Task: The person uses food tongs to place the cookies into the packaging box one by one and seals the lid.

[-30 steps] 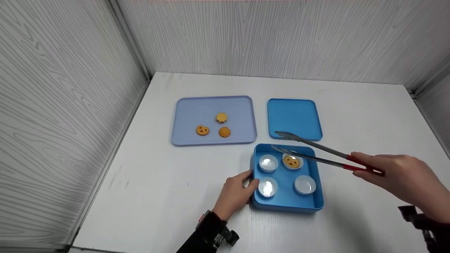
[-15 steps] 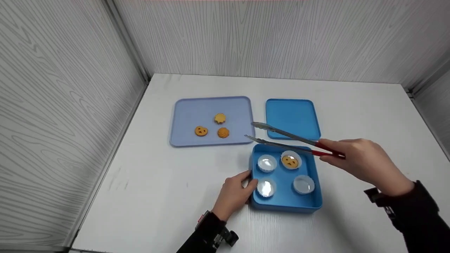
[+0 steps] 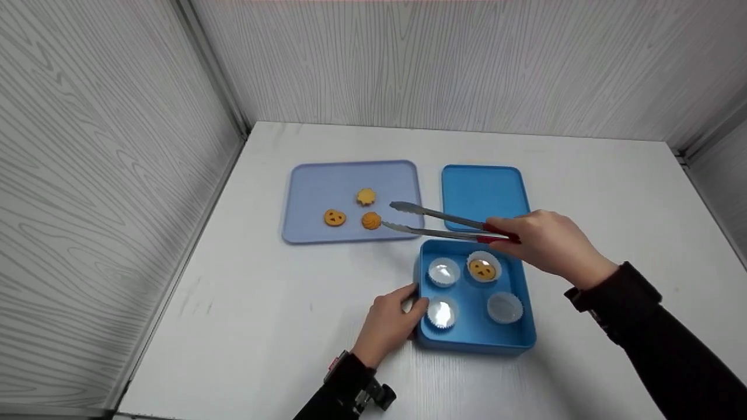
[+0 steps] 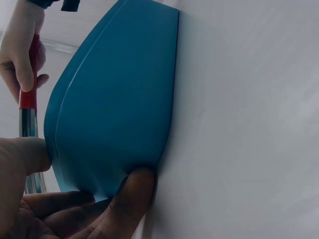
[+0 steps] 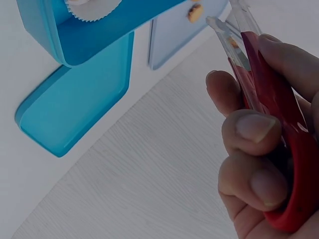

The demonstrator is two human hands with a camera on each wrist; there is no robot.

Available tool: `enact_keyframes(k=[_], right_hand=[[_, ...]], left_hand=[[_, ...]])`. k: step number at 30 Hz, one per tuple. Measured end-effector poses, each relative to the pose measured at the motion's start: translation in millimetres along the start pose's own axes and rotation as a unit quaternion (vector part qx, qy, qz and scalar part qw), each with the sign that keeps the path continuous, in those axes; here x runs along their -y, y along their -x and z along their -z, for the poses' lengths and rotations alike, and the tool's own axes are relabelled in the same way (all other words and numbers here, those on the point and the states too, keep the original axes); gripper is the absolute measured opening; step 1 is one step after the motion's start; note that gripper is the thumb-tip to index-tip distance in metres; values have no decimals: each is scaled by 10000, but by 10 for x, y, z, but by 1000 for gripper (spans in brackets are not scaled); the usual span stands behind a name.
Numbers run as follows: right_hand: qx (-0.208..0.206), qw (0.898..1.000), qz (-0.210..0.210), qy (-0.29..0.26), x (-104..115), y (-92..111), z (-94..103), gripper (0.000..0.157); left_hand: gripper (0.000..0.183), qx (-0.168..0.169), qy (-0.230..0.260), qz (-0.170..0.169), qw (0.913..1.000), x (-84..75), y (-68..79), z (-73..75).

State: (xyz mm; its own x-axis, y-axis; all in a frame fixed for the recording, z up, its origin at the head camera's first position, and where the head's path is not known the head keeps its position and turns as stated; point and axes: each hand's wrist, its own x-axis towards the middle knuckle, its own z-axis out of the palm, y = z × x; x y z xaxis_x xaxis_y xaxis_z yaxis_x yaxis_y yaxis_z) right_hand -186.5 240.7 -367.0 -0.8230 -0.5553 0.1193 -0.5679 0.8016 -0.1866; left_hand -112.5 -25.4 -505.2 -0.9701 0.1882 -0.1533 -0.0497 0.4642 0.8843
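Fingers [image 5: 251, 132] of your right hand [image 3: 545, 242] curl round the red handles [image 5: 301, 167] of metal tongs [image 3: 443, 216], whose arms stand apart above the lilac tray [image 3: 315, 181]. One tip is just beside a swirled cookie [image 3: 371, 220] on that tray; whether they touch, you cannot tell. Your left hand [image 3: 388, 321] grips the left wall of the blue box [image 3: 475, 347] on the bench [image 3: 245, 280].

Expect the swirled cookie to be light, stiff and perhaps brittle: a gentle squeeze low on opposite sides should serve you best, since metal could skid on its domed top. Fluted cups [image 3: 505, 308] look thin and easily crushed.

You have four cookies: on the tray, the swirled cookie, a flower-shaped cookie [image 3: 366, 197] and a holed cookie [image 3: 335, 217]; in a cup, a second holed one [image 3: 482, 269]. Count also four cups, one box, one pair of tongs, one lilac tray and one flat blue lid-like tray [image 3: 484, 189].
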Motion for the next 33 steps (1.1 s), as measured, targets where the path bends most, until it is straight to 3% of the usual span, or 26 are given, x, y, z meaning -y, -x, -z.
enact_keyframes(k=[11, 26, 33], right_hand=[[422, 9987, -107, -259, 37, -301, -211, 32], [381, 9988, 226, -204, 97, -551, -367, 22], [397, 9985, 79, -377, 80, -567, -403, 23]], left_hand=[[53, -56, 46, -148, 9999, 24, 10, 7], [55, -35, 6, -105, 9999, 26, 17, 9], [56, 37, 40, -34, 10000, 16, 10, 9]])
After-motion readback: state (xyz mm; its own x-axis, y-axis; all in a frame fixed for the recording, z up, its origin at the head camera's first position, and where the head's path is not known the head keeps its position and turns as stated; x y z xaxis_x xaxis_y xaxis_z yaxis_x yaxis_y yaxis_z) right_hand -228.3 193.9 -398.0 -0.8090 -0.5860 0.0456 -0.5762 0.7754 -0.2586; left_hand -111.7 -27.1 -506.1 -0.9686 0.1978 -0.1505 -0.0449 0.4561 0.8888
